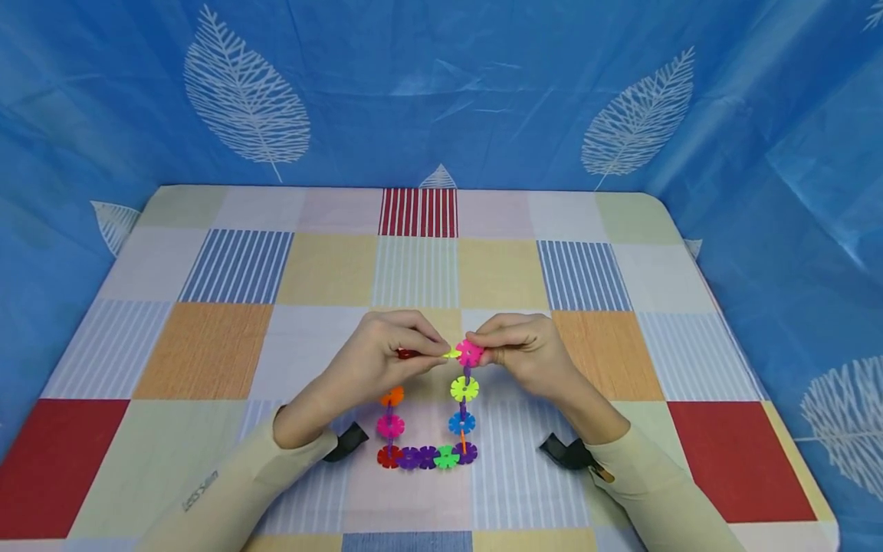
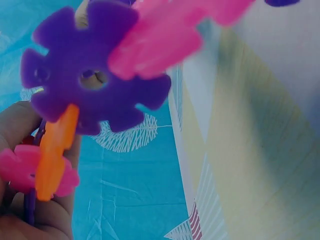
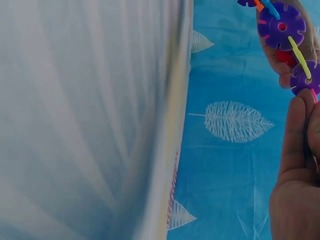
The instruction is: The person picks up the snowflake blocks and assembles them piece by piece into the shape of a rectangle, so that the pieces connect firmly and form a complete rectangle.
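Notched plastic flower discs are linked into a U-shaped chain, its bottom row including a green disc (image 1: 447,457). At the chain's upper right end, my right hand (image 1: 531,354) pinches a pink disc (image 1: 470,353). My left hand (image 1: 395,346) pinches a yellow-green disc (image 1: 451,354), seen edge-on against the pink one; whether they interlock cannot be told. Part of a red disc (image 1: 407,353) shows among the left fingers. Below that hand hangs an orange disc (image 1: 392,395). Close to the left wrist camera is a purple disc (image 2: 95,55); the right wrist view shows another purple disc (image 3: 281,26).
A patchwork-patterned cloth (image 1: 331,268) covers the table. Blue sheeting with white leaf prints (image 1: 441,92) hangs behind and at both sides. Black straps (image 1: 567,452) stick out near both wrists.
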Available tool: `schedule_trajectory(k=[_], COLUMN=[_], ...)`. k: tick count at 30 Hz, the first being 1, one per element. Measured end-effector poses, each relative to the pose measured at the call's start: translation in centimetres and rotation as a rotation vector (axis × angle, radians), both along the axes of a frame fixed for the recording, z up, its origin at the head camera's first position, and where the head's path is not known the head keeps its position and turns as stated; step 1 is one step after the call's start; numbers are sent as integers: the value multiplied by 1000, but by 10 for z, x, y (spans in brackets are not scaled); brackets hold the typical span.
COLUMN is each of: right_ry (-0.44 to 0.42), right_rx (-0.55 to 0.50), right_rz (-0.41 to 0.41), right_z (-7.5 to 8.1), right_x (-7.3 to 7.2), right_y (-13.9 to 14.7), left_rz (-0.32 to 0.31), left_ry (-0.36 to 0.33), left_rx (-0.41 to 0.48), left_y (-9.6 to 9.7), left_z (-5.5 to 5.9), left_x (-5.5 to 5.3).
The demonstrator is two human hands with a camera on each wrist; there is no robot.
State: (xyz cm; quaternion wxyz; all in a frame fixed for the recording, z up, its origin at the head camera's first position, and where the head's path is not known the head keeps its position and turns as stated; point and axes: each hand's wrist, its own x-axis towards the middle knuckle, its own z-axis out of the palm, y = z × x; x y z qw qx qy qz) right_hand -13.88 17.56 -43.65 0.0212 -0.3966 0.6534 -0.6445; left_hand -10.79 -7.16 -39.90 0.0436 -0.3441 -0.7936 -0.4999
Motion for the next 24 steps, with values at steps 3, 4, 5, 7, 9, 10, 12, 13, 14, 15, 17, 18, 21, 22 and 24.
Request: schedule_trajectory(k=[3,4,5,7,9,10,12,13,14,15,17,18,21,22,24], right_ry=[30,47,63,90,114,121,126,128,127,125,126,126,120,116,102], right_rx=[-30,-38,-48,-66,-77,-79,-79,-74,-69,-61,-41,-28,13,25,45], right_rz=[19,25,32,41,42,42,43,41,40,38,36,33,22,18,7], right_z=[3,4,4,5,6,7,7,8,8,8,9,9,9,10,10], right_x=[-1,-2,-2,-2,-2,-2,-1,-1,-1,-1,-1,-2,-4,-4,-5], right_y=[1,1,1,1,1,1,0,0,0,-1,-1,0,0,1,2], left_rz=[-4,-7,-9,-19,-30,-33,-37,-35,-32,-27,-14,-5,27,36,54], left_ry=[-1,5,10,32,53,65,83,86,91,93,94,91,79,68,31], left_rx=[19,24,25,25,23,23,26,24,22,18,5,-7,-32,-38,-49], left_y=[0,0,0,1,2,2,3,3,3,3,4,4,4,4,3], left_z=[1,2,2,3,2,3,3,3,3,4,3,3,3,3,3], left_x=[1,2,3,4,5,5,6,6,6,6,5,5,3,2,1])
